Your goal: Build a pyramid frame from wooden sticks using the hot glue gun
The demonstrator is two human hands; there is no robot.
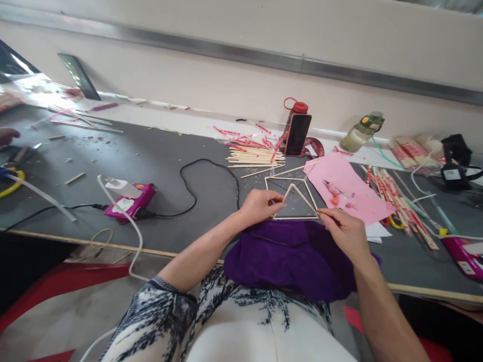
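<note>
My left hand [260, 206] pinches the lower end of one leg of a joined pair of thin wooden sticks [304, 196], which meet in a peak pointing away from me. The other leg's lower end is between the thumb and fingers of my right hand [345, 229]. Just behind and under this pair, a larger frame of wooden sticks [286, 178] lies on the dark table. Whether the pair touches the frame I cannot tell. A purple cloth [287, 261] spreads below both hands, at the table's near edge.
Loose sticks [252, 160] lie behind the frame, beside a phone [298, 134] propped on a red-capped bottle. To the right are pink paper [362, 193], red-wrapped sticks [403, 206] and a water bottle [362, 133]. A purple power strip [130, 203] with cables sits left.
</note>
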